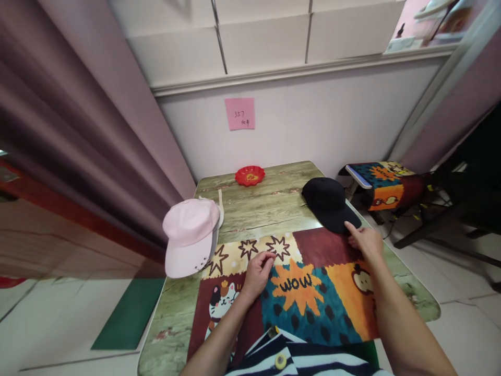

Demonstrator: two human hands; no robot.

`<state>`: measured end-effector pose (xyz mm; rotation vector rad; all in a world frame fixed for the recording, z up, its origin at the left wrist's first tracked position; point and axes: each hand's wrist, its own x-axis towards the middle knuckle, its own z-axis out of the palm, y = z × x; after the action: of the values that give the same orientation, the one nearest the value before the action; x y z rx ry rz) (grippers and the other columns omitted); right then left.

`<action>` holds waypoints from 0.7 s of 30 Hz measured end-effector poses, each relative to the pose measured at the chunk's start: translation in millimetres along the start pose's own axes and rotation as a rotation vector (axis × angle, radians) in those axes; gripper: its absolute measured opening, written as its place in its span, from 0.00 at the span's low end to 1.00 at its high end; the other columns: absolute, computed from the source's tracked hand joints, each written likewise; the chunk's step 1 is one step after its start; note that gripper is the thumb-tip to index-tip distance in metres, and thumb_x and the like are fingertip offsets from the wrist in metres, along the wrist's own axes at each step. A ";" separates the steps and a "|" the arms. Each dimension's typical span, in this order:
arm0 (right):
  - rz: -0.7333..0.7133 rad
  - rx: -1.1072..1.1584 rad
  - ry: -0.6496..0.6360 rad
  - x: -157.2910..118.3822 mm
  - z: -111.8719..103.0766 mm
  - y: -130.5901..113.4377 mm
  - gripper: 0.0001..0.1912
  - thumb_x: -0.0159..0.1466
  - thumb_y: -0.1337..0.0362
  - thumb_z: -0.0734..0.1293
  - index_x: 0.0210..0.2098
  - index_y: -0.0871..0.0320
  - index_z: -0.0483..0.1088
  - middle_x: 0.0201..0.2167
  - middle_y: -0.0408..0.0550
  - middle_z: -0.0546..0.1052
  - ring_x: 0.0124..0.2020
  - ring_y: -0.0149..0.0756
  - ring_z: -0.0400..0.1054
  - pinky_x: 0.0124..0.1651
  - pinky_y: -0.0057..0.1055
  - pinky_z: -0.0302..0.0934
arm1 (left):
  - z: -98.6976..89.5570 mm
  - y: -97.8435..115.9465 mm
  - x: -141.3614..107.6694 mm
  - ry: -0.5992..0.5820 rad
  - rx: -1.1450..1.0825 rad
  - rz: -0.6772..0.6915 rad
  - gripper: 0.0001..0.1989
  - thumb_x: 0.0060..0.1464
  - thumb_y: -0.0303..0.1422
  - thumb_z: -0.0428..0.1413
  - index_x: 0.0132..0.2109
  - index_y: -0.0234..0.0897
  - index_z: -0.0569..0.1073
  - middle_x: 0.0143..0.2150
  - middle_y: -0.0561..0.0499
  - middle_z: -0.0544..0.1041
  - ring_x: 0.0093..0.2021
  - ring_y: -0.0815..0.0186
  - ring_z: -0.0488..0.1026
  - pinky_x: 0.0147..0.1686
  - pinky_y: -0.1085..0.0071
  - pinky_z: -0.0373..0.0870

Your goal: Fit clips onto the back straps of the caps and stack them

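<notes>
A black baseball cap (324, 198) lies at the right side of the table, its brim pointing toward me. My right hand (365, 240) holds the edge of that brim between fingers and thumb; the underside of the grip is hidden. Over the middle of the colourful placemat (305, 324), my left hand (258, 272) is closed, its fingertips and thumb drawn together and nothing visible in them. To the left sits a pale pink cap (190, 235) with small rings on its brim, overhanging the table's edge. A light strap and grey material show behind it.
A red scalloped dish (249, 176) stands at the back of the wooden-patterned table (270, 203). A pink note (240, 114) is stuck on the wall. At left hangs a mauve curtain (117, 130). A low stand (381, 183) with a similar printed cloth is at right.
</notes>
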<state>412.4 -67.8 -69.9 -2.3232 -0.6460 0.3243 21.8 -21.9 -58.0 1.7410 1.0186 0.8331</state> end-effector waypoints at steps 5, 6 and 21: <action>-0.139 -0.171 0.307 -14.4 2.2 -17.9 0.26 0.60 0.38 0.66 0.28 0.56 0.76 0.24 0.52 0.75 0.25 0.42 0.66 0.33 0.38 0.56 | 1.0 4.8 -3.5 0.011 0.000 0.005 0.10 0.61 0.35 0.54 0.40 0.40 0.79 0.39 0.48 0.81 0.41 0.60 0.77 0.46 0.65 0.72; -0.200 -0.137 0.314 -21.4 6.9 -24.6 0.25 0.61 0.39 0.65 0.30 0.55 0.76 0.25 0.51 0.75 0.25 0.41 0.65 0.33 0.37 0.54 | 1.8 5.0 -4.5 0.016 -0.004 0.006 0.10 0.60 0.34 0.54 0.40 0.40 0.80 0.39 0.48 0.81 0.41 0.60 0.77 0.46 0.64 0.72; -0.469 -0.112 -0.340 -134.5 104.6 -89.3 0.27 0.64 0.39 0.59 0.27 0.52 0.73 0.25 0.49 0.76 0.26 0.39 0.61 0.31 0.31 0.49 | -167.5 49.2 42.7 0.871 0.340 0.168 0.16 0.52 0.32 0.63 0.48 0.38 0.75 0.50 0.44 0.77 0.52 0.57 0.73 0.55 0.61 0.68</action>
<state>225.3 -24.2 -78.2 -2.1502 -1.3750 0.4737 -90.8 67.5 49.8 1.7705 1.6614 1.6842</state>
